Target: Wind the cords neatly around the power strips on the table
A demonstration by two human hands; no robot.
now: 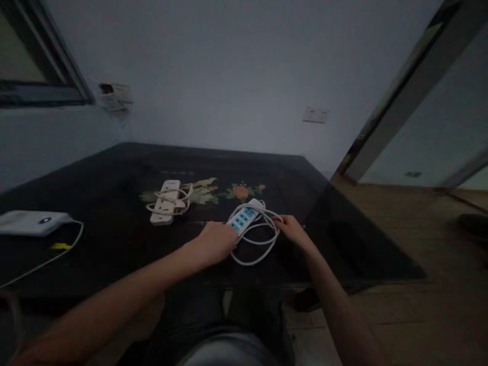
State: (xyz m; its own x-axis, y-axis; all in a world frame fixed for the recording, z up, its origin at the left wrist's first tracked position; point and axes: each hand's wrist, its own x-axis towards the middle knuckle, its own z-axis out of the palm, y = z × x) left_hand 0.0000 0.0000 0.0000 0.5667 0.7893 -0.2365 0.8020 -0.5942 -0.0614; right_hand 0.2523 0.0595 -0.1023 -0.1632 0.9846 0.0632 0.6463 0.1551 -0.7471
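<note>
While the left hand (216,241) grips the power strip (242,219), the right hand (292,229) pinches its cable (247,264). Loosely looped, that could tangle.

One bench (343,254) carries two power strips, a blue-socketed strip (242,219) and an all-white strip (166,199), plus one white device (32,222), one small yellow piece (61,246) and three pale cables: one looped cable (249,264), one wound cable (186,207) and one trailing cable (79,237). Two hands show, a left hand (218,241) and a right hand (288,226). The wall (229,91) bears one socket plate (315,115) at the right, while the clustered sockets (116,96) at the left are too blurred to count.
</note>
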